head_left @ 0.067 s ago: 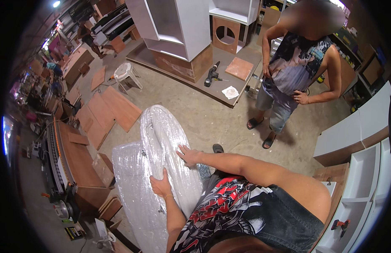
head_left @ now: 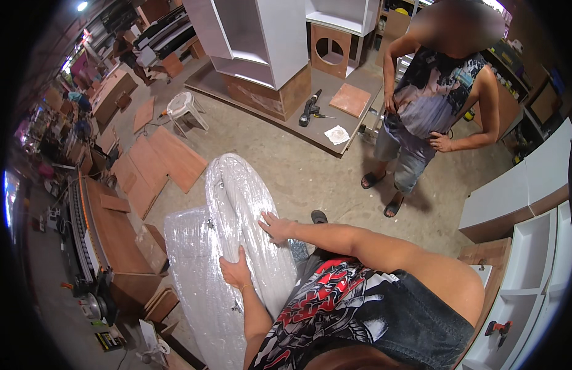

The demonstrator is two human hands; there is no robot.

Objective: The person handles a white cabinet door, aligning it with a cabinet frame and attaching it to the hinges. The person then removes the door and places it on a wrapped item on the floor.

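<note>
A long, pale piece (head_left: pixel 227 176) with a rounded far end is wrapped in shiny clear plastic film and stands against my body. A flatter film-wrapped section (head_left: pixel 190 265) lies along its left side. My right hand (head_left: pixel 275 228) rests on the wrapped piece's right side, palm down with fingers spread. Lower and to the left, my left hand (head_left: pixel 235 271) is on the same piece. Its thumb points up, and its fingers bend over the left edge, where their tips are hidden. What lies under the film is hard to make out.
A person (head_left: pixel 437 111) stands at the right, hands at the hips. Ahead, a low platform (head_left: pixel 267 117) holds white cabinets (head_left: pixel 289 43) and a cordless drill (head_left: pixel 309 110). A white stool (head_left: pixel 186 110) and plywood sheets (head_left: pixel 141 169) are at the left; white shelving (head_left: pixel 523 277) is at the right.
</note>
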